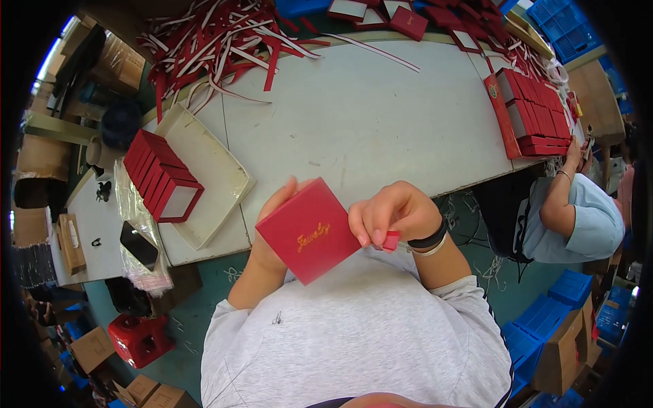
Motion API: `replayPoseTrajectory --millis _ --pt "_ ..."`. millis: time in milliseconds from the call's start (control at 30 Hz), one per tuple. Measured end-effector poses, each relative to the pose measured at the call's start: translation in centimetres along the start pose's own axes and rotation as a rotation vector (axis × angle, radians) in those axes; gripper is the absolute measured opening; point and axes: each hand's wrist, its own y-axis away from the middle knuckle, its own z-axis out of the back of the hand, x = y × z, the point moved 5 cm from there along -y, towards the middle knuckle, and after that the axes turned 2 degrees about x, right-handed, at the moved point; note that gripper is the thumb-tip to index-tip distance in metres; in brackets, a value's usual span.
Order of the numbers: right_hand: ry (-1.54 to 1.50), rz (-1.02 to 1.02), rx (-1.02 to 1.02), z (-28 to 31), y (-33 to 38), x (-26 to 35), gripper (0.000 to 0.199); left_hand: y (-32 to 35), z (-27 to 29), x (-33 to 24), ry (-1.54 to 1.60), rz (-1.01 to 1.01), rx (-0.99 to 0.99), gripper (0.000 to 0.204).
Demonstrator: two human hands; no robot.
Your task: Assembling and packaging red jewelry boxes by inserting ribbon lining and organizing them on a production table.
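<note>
A flat, square red box [299,238] with gold lettering on its face is held up in front of my chest, tilted. My left hand [275,204] grips it from behind, so most of those fingers are hidden. At the box's right edge, my right hand [398,214] is closed in a pinch. A small piece of red ribbon [390,241] sticks out below those fingers; how it joins the box, if at all, I cannot make out. A dark band and a light bracelet circle my right wrist.
Red boxes [160,177] stand in a row in a shallow cream tray [228,160] at left, beside a phone [139,245] on plastic bags. Red and white ribbons [218,51] heap at the far left. More boxes [534,112] stack at right, near another person [578,217].
</note>
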Motion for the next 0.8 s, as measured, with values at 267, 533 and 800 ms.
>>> replayPoseTrajectory --millis 267,533,800 --pt "-0.104 0.444 -0.553 1.7 -0.9 -1.5 0.010 0.0 -3.1 0.4 -0.181 -0.553 0.430 0.089" --pt "0.272 -0.031 -0.540 0.1 -1.2 -0.8 0.010 0.5 -1.3 -1.4 -0.427 -0.722 0.015 0.025" --pt "1.203 -0.198 -0.566 -0.8 -1.4 0.3 0.013 0.8 -1.9 -1.1 -0.537 -0.709 -0.008 0.028"
